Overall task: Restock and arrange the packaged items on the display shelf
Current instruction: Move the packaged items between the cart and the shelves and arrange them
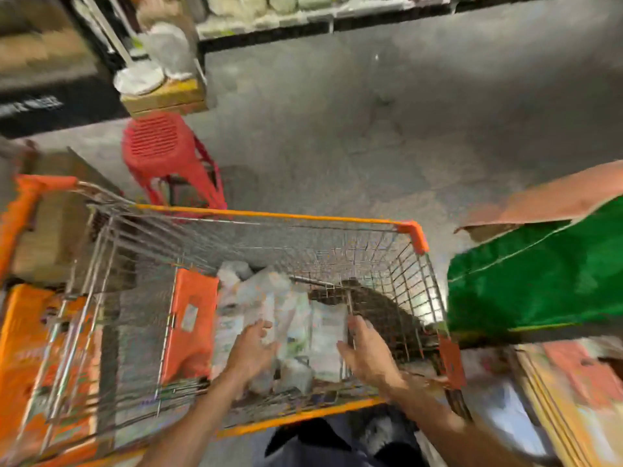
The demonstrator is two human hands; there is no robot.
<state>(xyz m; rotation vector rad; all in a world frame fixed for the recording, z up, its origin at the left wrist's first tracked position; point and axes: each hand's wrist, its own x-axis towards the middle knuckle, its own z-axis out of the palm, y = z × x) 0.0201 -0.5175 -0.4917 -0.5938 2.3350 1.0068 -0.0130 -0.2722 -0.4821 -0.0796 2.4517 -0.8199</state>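
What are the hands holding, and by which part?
Left hand lies on the left of the white packets, right hand at their right edge, inside the cart. Blur hides whether either grips.

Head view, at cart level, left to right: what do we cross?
orange bag → orange flap → left hand → packets → right hand → cart wall → green sack

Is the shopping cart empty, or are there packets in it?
Not empty. Pale packets lie piled inside the shopping cart, and the left hand and right hand reach down among them.
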